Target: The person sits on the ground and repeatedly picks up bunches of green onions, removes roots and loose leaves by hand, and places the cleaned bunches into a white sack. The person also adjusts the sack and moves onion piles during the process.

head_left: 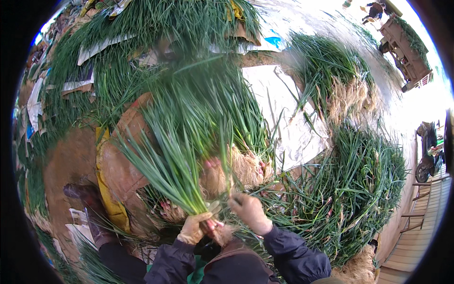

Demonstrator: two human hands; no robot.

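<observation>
My left hand [194,227] grips a bunch of green onions [191,191] just above its reddish bulbs and pale roots. The long leaves fan up and to the left. To the right of it, my right hand [250,213] has its fingertips closed on the lower end of a single thin onion stalk [228,177]. Beyond both hands lies a pile of green onions [212,106], its roots [248,167] facing me. A smaller bunch with reddish bulbs [168,209] rests left of my left hand.
A heap of loose leaves and onion scraps [340,198] spreads to my right. White sheeting [283,117] lies beyond it, beside another root-on onion bundle [330,71]. A brown sack with yellow edging [110,184] is near my boot [92,213]. A loaded cart [406,49] and a motorcycle [425,152] stand farther off.
</observation>
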